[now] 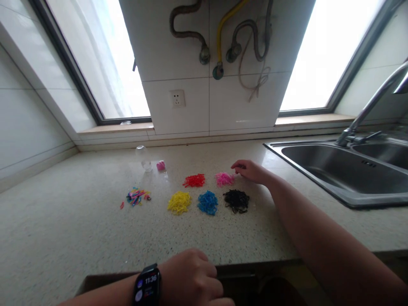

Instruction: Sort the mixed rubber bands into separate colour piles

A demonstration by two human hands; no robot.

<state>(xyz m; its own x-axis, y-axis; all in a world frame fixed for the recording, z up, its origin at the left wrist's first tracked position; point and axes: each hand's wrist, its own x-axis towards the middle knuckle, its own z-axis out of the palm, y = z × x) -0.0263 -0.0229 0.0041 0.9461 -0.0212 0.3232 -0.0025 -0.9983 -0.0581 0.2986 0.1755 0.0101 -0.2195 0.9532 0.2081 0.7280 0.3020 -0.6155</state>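
My right hand (250,171) rests at the right edge of a small pile of pink rubber bands (225,179). Its fingers are bent together toward the pile; anything pinched in them is too small to make out. Below lie heaps of black rubber bands (236,200), blue rubber bands (208,202) and yellow rubber bands (179,202), with red rubber bands (194,180) left of the pink ones. Farther left is a mixed-colour pile (137,196). My left hand (191,278), wearing a black watch (147,284), hangs curled closed at the counter's front edge, palm hidden.
A clear bottle (144,159) stands at the back left beside a pink cap (161,165). The pale speckled counter (79,229) runs to a tiled wall. A steel sink (318,170) with a faucet (366,106) is on the right.
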